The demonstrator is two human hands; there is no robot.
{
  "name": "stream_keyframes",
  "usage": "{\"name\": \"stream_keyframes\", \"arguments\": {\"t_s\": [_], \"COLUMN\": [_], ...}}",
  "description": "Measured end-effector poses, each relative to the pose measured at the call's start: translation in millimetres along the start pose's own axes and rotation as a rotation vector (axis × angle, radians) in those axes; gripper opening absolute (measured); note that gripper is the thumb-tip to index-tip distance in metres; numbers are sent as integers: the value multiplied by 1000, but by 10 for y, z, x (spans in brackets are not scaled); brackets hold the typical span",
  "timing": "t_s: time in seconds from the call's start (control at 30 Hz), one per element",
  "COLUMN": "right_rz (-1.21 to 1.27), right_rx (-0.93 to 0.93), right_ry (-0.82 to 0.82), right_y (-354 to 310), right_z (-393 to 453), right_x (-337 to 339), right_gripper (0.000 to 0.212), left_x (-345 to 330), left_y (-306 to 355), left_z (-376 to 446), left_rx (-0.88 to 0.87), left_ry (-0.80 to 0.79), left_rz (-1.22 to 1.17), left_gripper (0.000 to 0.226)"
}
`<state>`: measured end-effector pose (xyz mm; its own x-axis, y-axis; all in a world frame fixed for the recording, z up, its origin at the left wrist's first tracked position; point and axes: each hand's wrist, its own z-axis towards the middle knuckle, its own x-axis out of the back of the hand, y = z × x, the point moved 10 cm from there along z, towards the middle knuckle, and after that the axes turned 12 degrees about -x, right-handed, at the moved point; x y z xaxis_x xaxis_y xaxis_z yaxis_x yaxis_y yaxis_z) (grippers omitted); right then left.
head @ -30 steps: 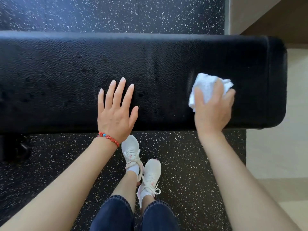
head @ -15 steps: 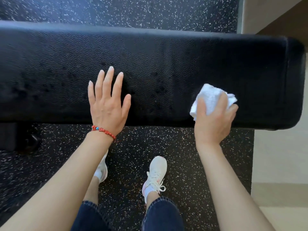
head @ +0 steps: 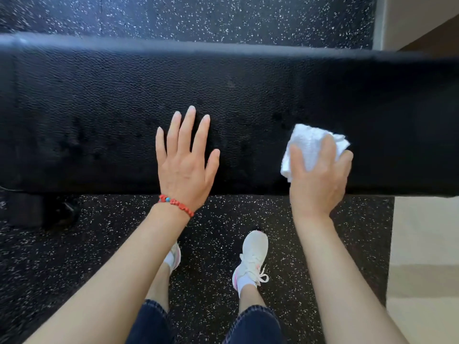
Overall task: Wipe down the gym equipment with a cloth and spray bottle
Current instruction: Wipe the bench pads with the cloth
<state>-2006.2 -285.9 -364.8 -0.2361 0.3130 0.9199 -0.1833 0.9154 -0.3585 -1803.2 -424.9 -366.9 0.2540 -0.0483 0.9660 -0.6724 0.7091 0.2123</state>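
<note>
Your left hand [head: 185, 167] lay flat, palm down, on the black textured pad of the gym bench [head: 99, 115], close to the pad's near edge. Its fingers [head: 186, 127] were straight and slightly spread, thumb angled out to the side, pinching nothing. A red beaded bracelet [head: 176, 204] with one blue bead sat on that wrist, just off the pad's near edge.

Your right hand [head: 319, 180] was on the same pad, to the right of the left hand and apart from it. Its fingers [head: 327, 150] were curled over a bunched white cloth [head: 306, 141] and gripped it, thumb on the cloth's left side. The cloth was pressed against the pad near its near edge, with crumpled folds sticking out beyond the fingertips on the far side.

The pad ran across the whole view, left to right. Dark wet-looking blotches marked its surface left of the left hand and between the two hands; can't tell what they were.

Below the pad's near edge: black rubber floor [head: 87, 256] with white speckles, which also showed beyond the pad's far edge. Your two white sneakers [head: 253, 256] stood on it, the left one mostly hidden behind your left forearm. Dark blue jeans [head: 253, 324] were at the bottom edge. A dark piece of the bench frame [head: 37, 212] sat under the pad's left part. Beige flooring [head: 424, 244] bordered the rubber floor right of the right forearm.
</note>
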Motion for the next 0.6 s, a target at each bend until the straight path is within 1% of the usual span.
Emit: {"name": "stream_keyframes", "arguments": {"t_s": [0.03, 0.07, 0.1, 0.17, 0.2, 0.27, 0.3, 0.33, 0.43, 0.47, 0.53, 0.6], "right_rz": [15, 26, 17, -46, -70, -128, -157, -176, -99, -63, -24, 2], "right_rx": [-80, -92, -5, 309, 436, 583, 599, 544, 134, 31, -66, -33], "right_ry": [-1, -14, -14, -9, -3, 11, 21, 32, -1, 31, 73, 32], "right_y": [-29, -148, -361, -849, -997, -1062, -1019, -926, -560, -479, -479, -709], "right_z": [-78, -185, -326, -678, -788, -759, -639, -461, 159, 245, 191, -44], "right_x": [-54, -129, -209, -361, -396, -412, -373, -324, -167, -119, -110, -260], "right_gripper": [49, 47, 44, 40, 41, 43, 42, 42, 50, 51, 52, 50], "left_x": [36, 66, 90, 128, 145, 146, 134, 121, 88, 83, 73, 70], "left_y": [-53, -122, -207, -403, -501, -655, -710, -753, -788, -783, -776, -776], "left_z": [-2, -9, -19, -48, -66, -96, -106, -117, -132, -131, -131, -132], "left_rx": [-9, -13, -9, 16, 28, 36, 39, 42, 39, 37, 39, 37], "left_ry": [7, 13, 16, 18, 17, 7, 0, -8, -15, -14, -15, -16], "left_rz": [6, 15, 24, 43, 54, 66, 63, 60, 67, 68, 62, 55], "left_gripper": [50, 50, 50, 50, 50, 50, 50, 50, 51, 51, 52, 52]}}
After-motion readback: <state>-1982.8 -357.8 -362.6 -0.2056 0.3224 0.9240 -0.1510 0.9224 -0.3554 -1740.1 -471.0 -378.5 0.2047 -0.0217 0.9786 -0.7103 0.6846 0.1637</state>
